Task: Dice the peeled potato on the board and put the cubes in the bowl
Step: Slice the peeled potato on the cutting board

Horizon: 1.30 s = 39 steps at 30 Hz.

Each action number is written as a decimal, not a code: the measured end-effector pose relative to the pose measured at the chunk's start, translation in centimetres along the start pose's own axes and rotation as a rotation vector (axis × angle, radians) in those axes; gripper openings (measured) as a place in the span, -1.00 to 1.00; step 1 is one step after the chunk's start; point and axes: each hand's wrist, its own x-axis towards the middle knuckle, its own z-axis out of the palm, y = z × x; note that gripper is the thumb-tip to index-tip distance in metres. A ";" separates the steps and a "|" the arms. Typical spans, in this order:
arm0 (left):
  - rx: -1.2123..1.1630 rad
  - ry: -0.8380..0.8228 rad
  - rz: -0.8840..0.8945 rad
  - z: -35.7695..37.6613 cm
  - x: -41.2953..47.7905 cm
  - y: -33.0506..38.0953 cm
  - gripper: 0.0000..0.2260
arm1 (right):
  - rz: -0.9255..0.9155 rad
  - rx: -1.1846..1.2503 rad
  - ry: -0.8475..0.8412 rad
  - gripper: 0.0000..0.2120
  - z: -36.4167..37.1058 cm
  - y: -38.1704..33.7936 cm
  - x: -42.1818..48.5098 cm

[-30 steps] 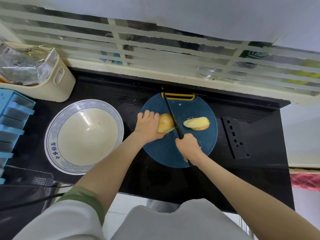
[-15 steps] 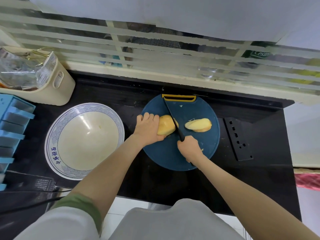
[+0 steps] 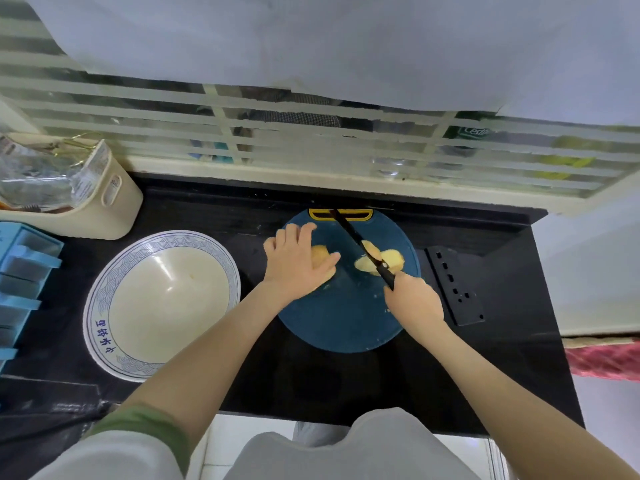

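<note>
A round blue cutting board lies on the black counter. Two peeled potato halves sit on it. My left hand lies flat over the left potato half, fingers stretched out, and covers most of it. My right hand grips the black knife by its handle. The blade runs diagonally across the right potato half, its tip over the board's yellow handle slot. Left of the board stands the wide white bowl with a blue patterned rim, nothing in it.
A beige caddy with foil packets stands at the back left, and a blue rack sits at the left edge. A black perforated bracket lies right of the board. A window sill runs behind the counter.
The knife has moved right, from the left potato half to across the right half. My left hand has flattened out over the left half, where before its fingers curled on it.
</note>
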 end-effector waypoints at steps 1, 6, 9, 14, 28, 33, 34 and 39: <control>-0.023 0.100 0.050 -0.4 0.5 0.9 -0.45 | -0.008 -0.051 0.013 -0.81 -0.4 0.6 -0.1; 0.021 -0.037 0.412 -0.7 2.6 6.0 -0.70 | -0.095 -0.265 0.058 -0.80 -1.4 2.4 -0.8; 0.111 -0.172 0.502 0.4 3.6 7.9 -0.73 | -0.126 -0.310 0.046 -0.82 -1.6 3.2 -1.2; 0.248 -0.272 0.597 1.3 4.8 9.5 -0.75 | -0.183 -0.401 0.008 -0.79 -1.4 4.8 -2.2; -0.068 0.030 -0.095 0.9 5.4 7.5 -0.57 | -0.043 -0.049 -0.001 -0.80 -1.3 7.3 -2.0; -0.170 0.157 -0.246 1.1 2.3 3.1 -0.55 | -0.007 0.204 -0.079 -0.75 -1.4 6.5 -1.3; -0.176 0.127 -0.248 1.4 1.3 1.9 -0.49 | -0.015 0.238 -0.083 -0.72 -1.2 6.0 -1.3; 0.023 -0.057 -0.144 3.1 -2.1 -1.4 -0.14 | -0.029 0.322 -0.096 -0.69 -0.6 4.1 -1.0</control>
